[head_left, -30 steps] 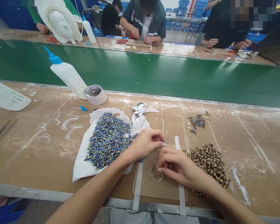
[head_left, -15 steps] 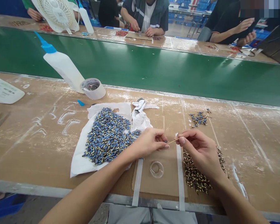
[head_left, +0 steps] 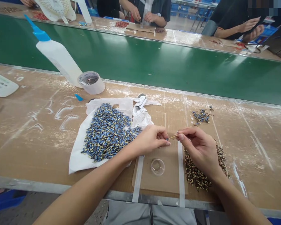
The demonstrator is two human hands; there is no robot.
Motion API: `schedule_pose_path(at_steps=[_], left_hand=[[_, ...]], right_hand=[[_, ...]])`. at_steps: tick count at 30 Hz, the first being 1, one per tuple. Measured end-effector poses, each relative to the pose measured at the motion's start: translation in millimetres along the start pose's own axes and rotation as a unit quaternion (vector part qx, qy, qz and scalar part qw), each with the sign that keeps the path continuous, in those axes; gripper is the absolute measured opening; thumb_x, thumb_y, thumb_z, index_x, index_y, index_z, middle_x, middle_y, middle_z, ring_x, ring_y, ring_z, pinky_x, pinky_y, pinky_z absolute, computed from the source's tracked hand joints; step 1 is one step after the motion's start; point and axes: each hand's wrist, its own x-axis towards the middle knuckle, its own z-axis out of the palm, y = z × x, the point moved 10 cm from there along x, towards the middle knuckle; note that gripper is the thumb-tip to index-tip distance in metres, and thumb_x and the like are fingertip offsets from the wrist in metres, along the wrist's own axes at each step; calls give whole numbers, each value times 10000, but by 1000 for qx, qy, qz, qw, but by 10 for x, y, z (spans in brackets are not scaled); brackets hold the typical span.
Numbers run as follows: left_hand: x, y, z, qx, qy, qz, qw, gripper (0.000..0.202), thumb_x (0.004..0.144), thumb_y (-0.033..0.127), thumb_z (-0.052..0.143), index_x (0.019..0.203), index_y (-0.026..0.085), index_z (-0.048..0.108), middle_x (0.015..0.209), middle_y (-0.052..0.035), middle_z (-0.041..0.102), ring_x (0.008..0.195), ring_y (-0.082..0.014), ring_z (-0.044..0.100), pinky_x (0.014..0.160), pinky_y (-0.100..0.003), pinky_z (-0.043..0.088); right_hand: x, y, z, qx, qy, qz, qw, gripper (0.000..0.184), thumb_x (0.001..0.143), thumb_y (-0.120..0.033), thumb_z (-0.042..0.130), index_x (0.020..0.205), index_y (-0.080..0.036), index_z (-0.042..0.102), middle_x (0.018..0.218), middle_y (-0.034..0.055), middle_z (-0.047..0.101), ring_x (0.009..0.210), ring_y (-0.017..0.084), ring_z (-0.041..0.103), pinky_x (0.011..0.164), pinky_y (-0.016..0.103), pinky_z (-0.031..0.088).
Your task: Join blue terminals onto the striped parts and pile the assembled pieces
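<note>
— Blue, that tiny piece point(head_left: 166, 139), pinched at the left hand point(head_left: 150, 140) fingertips, above the cardboard mat point(head_left: 164, 181).

— And the right hand point(head_left: 199, 147) is closed on a thin stick point(head_left: 173, 136), its tip touching the piece?

— Yes. Such a small grip may slip; the piece could fall beside the clear dish point(head_left: 157, 166).

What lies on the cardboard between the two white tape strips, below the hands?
In the head view, a small clear round dish sits on bare cardboard, between the tape strips.

Small dish point(head_left: 157, 166) btwn blue pile point(head_left: 107, 132) left & striped pile point(head_left: 201, 175) right.
</note>
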Motion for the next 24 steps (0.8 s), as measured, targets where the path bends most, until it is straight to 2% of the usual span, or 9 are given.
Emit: schedule_pose_path(at_steps=[16, 24], left_hand=[[-15, 61, -6, 18, -4, 8, 1000, 119, 745, 177, 679, 702, 139, 575, 573, 49, 532, 570, -91, 510, 568, -206, 388], [-14, 63, 0, 29, -7, 17, 999, 111, 750, 193, 673, 709, 136, 587, 603, 32, 569, 591, -103, 523, 569, -214, 384]], right_hand=[[20, -23, 50, -22, -15, -19, 999, 35, 855, -204, 630, 887, -214, 640, 848, 26, 702, 773, 156, 644, 692, 276, 494], [15, -105, 58, -44, -16, -48, 998, 56, 850, -175, 622, 878, -223, 634, 851, 9, 700, 765, 143, 644, 682, 261, 493]])
